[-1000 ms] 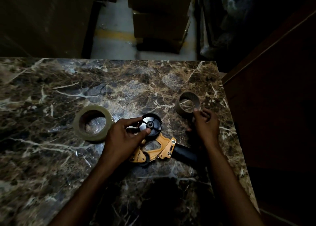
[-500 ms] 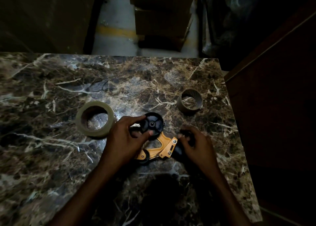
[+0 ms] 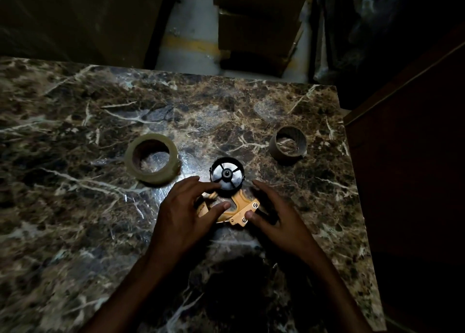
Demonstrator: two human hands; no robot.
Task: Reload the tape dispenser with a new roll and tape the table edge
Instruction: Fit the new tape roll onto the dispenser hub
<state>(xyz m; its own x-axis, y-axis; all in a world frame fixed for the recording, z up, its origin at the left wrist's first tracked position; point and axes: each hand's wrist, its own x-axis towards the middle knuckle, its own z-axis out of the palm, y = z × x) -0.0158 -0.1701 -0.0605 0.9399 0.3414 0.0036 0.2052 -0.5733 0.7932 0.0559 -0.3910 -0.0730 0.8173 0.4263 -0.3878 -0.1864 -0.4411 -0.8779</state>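
An orange tape dispenser (image 3: 239,210) lies flat on the marble table (image 3: 75,219), its bare black spool wheel (image 3: 227,173) pointing away from me. My left hand (image 3: 186,214) rests on the dispenser's left side, fingers spread, index fingertip at the wheel's lower rim. My right hand (image 3: 274,217) lies over the handle on the right, thumb pressing the orange plate near its screws; the handle is hidden. A full roll of tan tape (image 3: 152,158) sits to the left of the wheel. An empty cardboard core (image 3: 288,145) stands to the upper right.
The table's right edge (image 3: 352,181) runs close beside a dark wooden cabinet (image 3: 415,156). Cardboard boxes (image 3: 256,23) and a pale floor strip (image 3: 186,45) lie beyond the far edge. The scene is dim.
My right hand left the empty core, came down to the dispenser's handle and now lies over it. My left hand has opened its fingers over the dispenser's left side. The view has shifted slightly.
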